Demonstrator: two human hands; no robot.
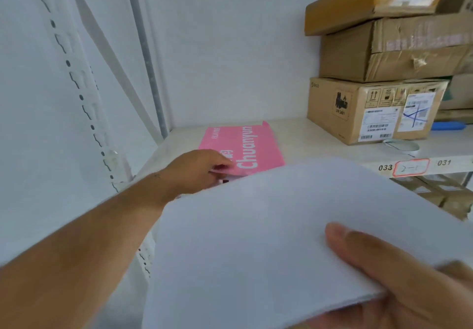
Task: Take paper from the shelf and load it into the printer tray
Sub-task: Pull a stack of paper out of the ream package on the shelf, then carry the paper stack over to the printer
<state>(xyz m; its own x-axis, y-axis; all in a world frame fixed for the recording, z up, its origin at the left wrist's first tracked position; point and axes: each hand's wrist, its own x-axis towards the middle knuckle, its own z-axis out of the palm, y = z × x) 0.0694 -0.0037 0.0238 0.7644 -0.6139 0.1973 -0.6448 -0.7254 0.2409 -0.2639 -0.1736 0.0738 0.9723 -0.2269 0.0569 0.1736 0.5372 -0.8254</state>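
Observation:
My right hand grips a thick stack of white paper at its near right corner, thumb on top, holding it in front of the shelf. My left hand reaches onto the white shelf and pinches the near flap of a pink paper wrapper printed "Chuanyun". The white stack hides the wrapper's near edge. No printer is in view.
Three stacked cardboard boxes stand at the shelf's right. A roll of tape lies in front of them. The shelf's front edge carries labels. A perforated white upright runs along the left. More boxes sit on the shelf below.

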